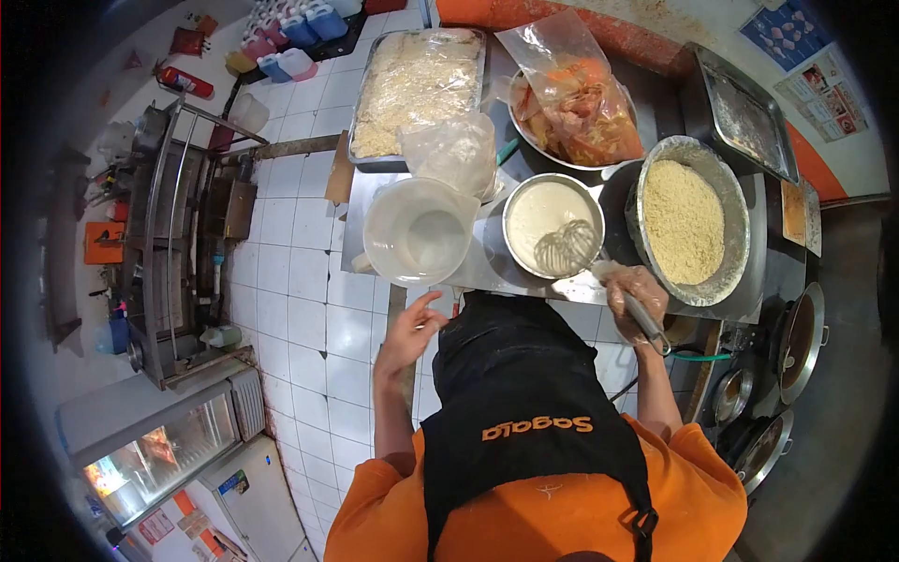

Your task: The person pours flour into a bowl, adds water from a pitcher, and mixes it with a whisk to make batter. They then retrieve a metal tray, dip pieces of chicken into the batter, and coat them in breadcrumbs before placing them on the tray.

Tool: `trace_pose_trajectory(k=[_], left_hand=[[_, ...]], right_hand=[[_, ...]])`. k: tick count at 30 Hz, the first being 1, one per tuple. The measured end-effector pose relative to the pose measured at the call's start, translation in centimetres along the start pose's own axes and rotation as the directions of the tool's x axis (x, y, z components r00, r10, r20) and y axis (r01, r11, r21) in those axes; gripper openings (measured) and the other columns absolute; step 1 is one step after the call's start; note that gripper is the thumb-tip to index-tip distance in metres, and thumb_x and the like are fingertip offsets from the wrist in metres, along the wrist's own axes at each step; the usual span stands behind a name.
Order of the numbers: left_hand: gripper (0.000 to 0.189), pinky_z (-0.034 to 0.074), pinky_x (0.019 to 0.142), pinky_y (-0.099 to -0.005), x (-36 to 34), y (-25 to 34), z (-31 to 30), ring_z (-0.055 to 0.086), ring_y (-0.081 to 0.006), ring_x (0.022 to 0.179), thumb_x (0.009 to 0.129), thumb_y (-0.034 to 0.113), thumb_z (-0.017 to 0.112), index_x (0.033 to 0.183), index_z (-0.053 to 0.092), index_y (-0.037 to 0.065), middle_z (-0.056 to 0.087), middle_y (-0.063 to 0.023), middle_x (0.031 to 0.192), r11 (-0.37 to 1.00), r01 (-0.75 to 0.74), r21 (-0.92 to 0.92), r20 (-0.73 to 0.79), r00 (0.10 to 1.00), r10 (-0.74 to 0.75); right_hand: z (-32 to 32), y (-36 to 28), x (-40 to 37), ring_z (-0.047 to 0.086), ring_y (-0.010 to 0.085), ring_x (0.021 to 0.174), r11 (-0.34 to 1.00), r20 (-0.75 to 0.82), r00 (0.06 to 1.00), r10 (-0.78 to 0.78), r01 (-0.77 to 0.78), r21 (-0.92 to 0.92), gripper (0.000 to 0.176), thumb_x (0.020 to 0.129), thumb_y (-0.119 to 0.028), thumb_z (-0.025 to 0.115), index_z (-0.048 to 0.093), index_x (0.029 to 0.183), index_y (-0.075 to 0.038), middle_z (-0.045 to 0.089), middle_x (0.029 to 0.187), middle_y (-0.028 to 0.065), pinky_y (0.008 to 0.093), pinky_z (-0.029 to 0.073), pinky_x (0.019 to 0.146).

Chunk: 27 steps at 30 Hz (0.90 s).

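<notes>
My right hand, in a clear plastic glove, is wrapped round the handle of a whisk. The wires of the whisk rest in pale batter inside a round metal bowl. My left hand is bare and holds nothing, with its fingers apart, just below a translucent plastic jug of clear liquid. Right of the batter stands a large metal basin with yellowish crumbs.
Behind the bowl are a tray of crumbs under plastic, a crumpled plastic bag, and a bowl of orange-coated meat with a bag over it. A metal tray stands at the back right. Pans are at the far right.
</notes>
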<state>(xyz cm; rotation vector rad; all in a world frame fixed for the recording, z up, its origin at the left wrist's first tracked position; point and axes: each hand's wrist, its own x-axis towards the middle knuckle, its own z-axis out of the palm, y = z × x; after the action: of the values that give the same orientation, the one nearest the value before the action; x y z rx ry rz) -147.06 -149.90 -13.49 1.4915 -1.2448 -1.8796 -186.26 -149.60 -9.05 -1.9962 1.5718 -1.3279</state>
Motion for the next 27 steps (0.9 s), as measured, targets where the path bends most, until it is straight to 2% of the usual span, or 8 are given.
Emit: trace_pose_trajectory(k=[2,3,5,7,13,18,22,27], left_hand=[[0.054,0.052,0.085,-0.0301,-1.9,0.8,-3.0,0.064,-0.0154,0.099,0.093,0.005,0.061,0.144,0.043,0.005,0.065,-0.0071,0.100,0.980,-0.032,0.197,-0.035,0.999,0.039],[0.056,0.051,0.084,-0.0307,-2.6,0.7,-4.1,0.064,-0.0154,0.099,0.092,0.004,0.061,0.144,0.043,0.004,0.065,-0.0074,0.099,0.968,-0.031,0.248,-0.207,0.975,0.084],[0.063,0.052,0.086,-0.0334,-3.2,2.7,-4.6,0.063,-0.0180,0.101,0.088,0.004,0.065,0.146,0.041,0.005,0.063,-0.0101,0.104,0.959,0.008,0.284,-0.488,0.862,0.138],[0.070,0.051,0.092,-0.0378,-3.2,4.7,-4.9,0.060,-0.0221,0.109,0.085,0.003,0.068,0.148,0.038,0.006,0.060,-0.0133,0.114,0.961,-0.123,0.250,-0.564,0.788,0.247],[0.081,0.047,0.102,-0.0449,-0.7,6.7,-4.3,0.053,-0.0263,0.121,0.079,0.000,0.074,0.150,0.034,0.007,0.051,-0.0155,0.130,0.895,-0.312,0.319,-0.464,0.772,0.434],[0.073,0.051,0.100,-0.0416,1.2,6.9,-3.9,0.057,-0.0262,0.117,0.079,-0.003,0.073,0.145,0.043,0.005,0.050,-0.0166,0.131,0.905,-0.319,0.281,-0.459,0.783,0.419],[0.063,0.055,0.097,-0.0384,1.2,5.6,-4.2,0.057,-0.0228,0.116,0.084,-0.007,0.068,0.141,0.045,-0.003,0.053,-0.0162,0.128,0.923,-0.353,0.154,-0.395,0.834,0.385],[0.060,0.054,0.091,-0.0321,2.0,2.8,-3.2,0.055,-0.0216,0.119,0.086,-0.006,0.069,0.141,0.044,-0.007,0.056,-0.0165,0.126,0.870,-0.468,0.154,-0.302,0.817,0.492]], right_hand=[[-0.1,-0.3,0.2,0.067,0.0255,0.074,0.992,0.083,0.993,0.085,-0.077,-0.097,0.009,0.078,-0.004,0.072,0.071,0.087,-0.005,0.070,0.084,0.0111,0.0344,0.055,0.069],[-0.3,-0.4,0.3,0.067,0.0253,0.074,0.969,0.164,0.971,0.172,-0.137,-0.204,0.008,0.079,-0.005,0.072,0.071,0.087,-0.004,0.071,0.085,0.0111,0.0342,0.055,0.069],[0.1,-0.5,0.5,0.067,0.0246,0.073,0.980,0.098,0.990,0.100,-0.081,-0.181,0.008,0.082,-0.008,0.071,0.070,0.087,-0.002,0.071,0.084,0.0102,0.0342,0.054,0.068],[0.0,-1.4,0.6,0.067,0.0245,0.072,0.992,-0.002,0.997,0.078,-0.078,-0.094,0.009,0.083,-0.010,0.070,0.070,0.087,-0.002,0.071,0.083,0.0102,0.0340,0.054,0.067],[0.0,-0.7,0.7,0.067,0.0210,0.074,0.983,0.007,0.985,0.173,-0.172,-0.068,0.013,0.085,-0.013,0.068,0.072,0.092,-0.003,0.072,0.086,0.0109,0.0316,0.053,0.069],[0.2,-1.6,0.8,0.069,0.0201,0.077,0.920,0.007,0.926,0.377,-0.373,-0.123,0.039,0.085,-0.017,0.070,0.067,0.123,-0.004,0.072,0.092,0.0135,0.0314,0.054,0.072],[1.4,-0.6,0.6,0.068,0.0164,0.078,0.890,-0.045,0.892,0.450,-0.452,-0.054,0.043,0.088,-0.018,0.069,0.064,0.129,-0.006,0.073,0.088,0.0126,0.0312,0.055,0.073],[1.6,-0.4,1.2,0.067,0.0166,0.076,0.929,-0.109,0.922,0.371,-0.369,0.041,0.049,0.091,-0.021,0.065,0.057,0.134,-0.001,0.069,0.086,0.0117,0.0314,0.059,0.066]])
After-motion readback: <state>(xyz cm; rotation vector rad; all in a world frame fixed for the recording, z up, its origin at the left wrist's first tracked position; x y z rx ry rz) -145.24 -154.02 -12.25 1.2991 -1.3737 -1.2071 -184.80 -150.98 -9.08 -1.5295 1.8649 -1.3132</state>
